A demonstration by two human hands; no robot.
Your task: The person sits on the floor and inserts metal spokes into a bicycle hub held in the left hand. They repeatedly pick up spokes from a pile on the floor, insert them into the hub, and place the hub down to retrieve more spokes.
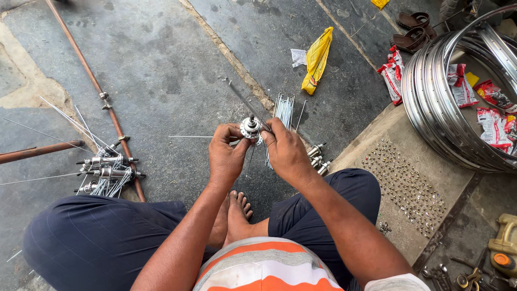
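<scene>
Knees in dark trousers frame the lower part of the frame, bare feet tucked between them; just above, at centre, both hands meet on a chrome wheel hub (251, 128), the left hand (226, 155) curled around its near side, the right hand (285, 152) pinching a thin spoke (245, 99) that slants up-left from the flange; judging by this, lacing is barely begun on this hub (few spokes seem fitted); left of centre lie finished hubs bristling with spokes (106, 171), so some are done; beyond the hands a loose spoke bundle (284, 110) waits; at right, spread nipples (404, 186) and stacked rims (458, 102) look untouched.
</scene>
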